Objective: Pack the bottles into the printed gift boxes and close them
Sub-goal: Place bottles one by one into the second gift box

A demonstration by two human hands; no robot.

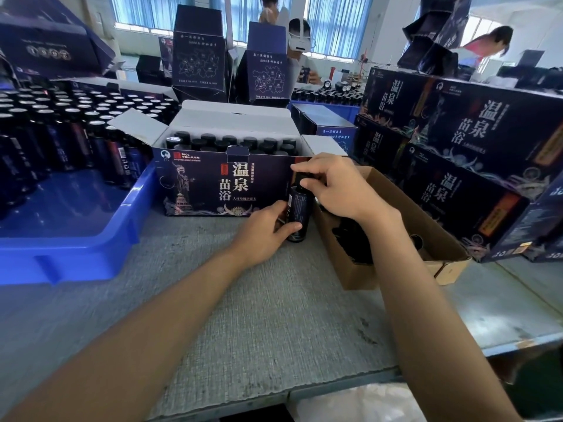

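Bottle stood upright on tabletop, just in front of R corner of the open gift box. L hand: fingers curled round bottle's lower body. R hand: fingers closed over its cap. Gift box flaps up, rows of capped bottles inside. Brown carton just to R; blue tray to L.

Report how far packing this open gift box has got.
Done: closed boxes stacked at right; the open gift box holds rows of capped bottles. In hand: left hand grips one bottle low, right hand its cap. Left: seat it, shut the flaps, pack the bottles in the blue tray.
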